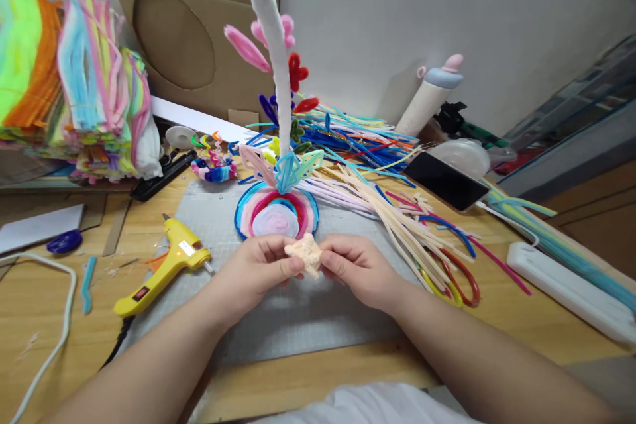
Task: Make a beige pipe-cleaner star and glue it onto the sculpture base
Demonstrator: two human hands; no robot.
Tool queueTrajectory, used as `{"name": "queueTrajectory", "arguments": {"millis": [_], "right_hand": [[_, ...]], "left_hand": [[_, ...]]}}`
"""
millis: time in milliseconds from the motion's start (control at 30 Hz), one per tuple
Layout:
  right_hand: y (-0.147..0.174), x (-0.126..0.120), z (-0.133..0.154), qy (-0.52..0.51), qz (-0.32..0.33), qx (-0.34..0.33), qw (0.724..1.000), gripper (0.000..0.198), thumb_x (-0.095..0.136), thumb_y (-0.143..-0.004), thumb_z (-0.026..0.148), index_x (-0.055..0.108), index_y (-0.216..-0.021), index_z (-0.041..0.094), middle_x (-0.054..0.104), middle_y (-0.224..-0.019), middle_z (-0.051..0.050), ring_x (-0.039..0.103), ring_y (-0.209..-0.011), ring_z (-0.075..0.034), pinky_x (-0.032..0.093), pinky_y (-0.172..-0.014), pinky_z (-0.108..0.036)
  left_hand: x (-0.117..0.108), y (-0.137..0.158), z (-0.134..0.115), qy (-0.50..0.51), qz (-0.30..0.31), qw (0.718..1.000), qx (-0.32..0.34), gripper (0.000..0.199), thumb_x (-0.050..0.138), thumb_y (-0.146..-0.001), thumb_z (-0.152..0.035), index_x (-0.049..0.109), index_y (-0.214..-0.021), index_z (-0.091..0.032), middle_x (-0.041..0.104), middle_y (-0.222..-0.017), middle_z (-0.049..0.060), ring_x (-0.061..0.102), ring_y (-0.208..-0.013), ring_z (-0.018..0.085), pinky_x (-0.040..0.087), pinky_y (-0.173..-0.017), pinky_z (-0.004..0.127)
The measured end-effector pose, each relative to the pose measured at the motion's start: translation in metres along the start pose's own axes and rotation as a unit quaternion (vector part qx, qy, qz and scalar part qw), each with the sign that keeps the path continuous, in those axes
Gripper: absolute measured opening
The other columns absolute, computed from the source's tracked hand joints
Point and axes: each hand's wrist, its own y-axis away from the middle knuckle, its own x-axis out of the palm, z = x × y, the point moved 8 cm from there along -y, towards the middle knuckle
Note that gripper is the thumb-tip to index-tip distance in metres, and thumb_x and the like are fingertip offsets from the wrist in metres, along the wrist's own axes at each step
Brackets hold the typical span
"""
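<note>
Between my two hands is a small peach-coloured piece of bent pipe cleaner [309, 254], pinched at both sides over the grey mat [268, 334]. My left hand [271, 264] grips its left edge with thumb and fingers. On the other side, my right hand [355, 268] pinches the right edge. Just behind the hands stands a pipe-cleaner craft with a round striped base [243, 202], a tall white stem [282, 79], and pastel butterfly-like wings [285, 172]. Coloured flowers and leaves climb along the stem.
A yellow hot glue gun [173, 265] lies left of the mat. Loose peach pipe cleaners [392, 212] spread to the right, near a phone [447, 179] and a white power strip [566, 288]. Bundled pipe cleaners [84, 79] stand at back left; a white bottle [430, 99] leans at back right.
</note>
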Motion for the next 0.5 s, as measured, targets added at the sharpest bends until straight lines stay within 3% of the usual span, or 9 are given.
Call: {"name": "queueTrajectory", "arguments": {"millis": [233, 367, 433, 500], "right_hand": [[0.001, 0.002, -0.005, -0.028, -0.021, 0.019, 0.999, 0.037, 0.049, -0.09, 0.042, 0.056, -0.068, 0.014, 0.047, -0.059, 0.004, 0.038, -0.05, -0.007, 0.03, -0.048, -0.02], [-0.002, 0.006, -0.011, -0.113, -0.023, 0.044, 0.992, 0.029, 0.061, -0.082, 0.044, 0.056, -0.082, 0.015, 0.054, -0.07, 0.002, 0.048, -0.056, -0.007, 0.036, -0.05, -0.018], [-0.003, 0.006, -0.018, -0.167, -0.051, 0.069, 0.982, 0.029, 0.067, -0.078, 0.041, 0.055, -0.085, 0.016, 0.057, -0.071, 0.003, 0.052, -0.054, -0.007, 0.037, -0.046, -0.017], [-0.002, 0.007, -0.024, -0.223, -0.082, 0.094, 0.967, 0.028, 0.07, -0.076, 0.039, 0.054, -0.083, 0.017, 0.06, -0.068, 0.003, 0.055, -0.052, -0.008, 0.039, -0.042, -0.016]], "left_hand": [[-0.003, 0.001, -0.008, -0.015, -0.014, 1.0, 0.015, 0.024, 0.072, -0.071, -0.035, 0.066, -0.076, -0.013, 0.064, -0.068, 0.002, 0.05, -0.058, 0.01, 0.037, -0.054, 0.02], [0.01, 0.004, -0.009, -0.068, 0.044, 0.997, 0.0, 0.022, 0.069, -0.075, -0.033, 0.066, -0.076, -0.012, 0.064, -0.07, 0.002, 0.05, -0.06, 0.01, 0.037, -0.055, 0.02], [0.007, 0.004, -0.009, -0.077, 0.0, 0.997, 0.008, 0.021, 0.069, -0.074, -0.033, 0.063, -0.076, -0.013, 0.063, -0.069, 0.001, 0.051, -0.059, 0.01, 0.037, -0.053, 0.02], [-0.004, 0.005, -0.014, -0.051, -0.092, 0.993, 0.045, 0.023, 0.072, -0.071, -0.032, 0.06, -0.08, -0.015, 0.062, -0.068, -0.002, 0.053, -0.057, 0.01, 0.038, -0.051, 0.02]]}}
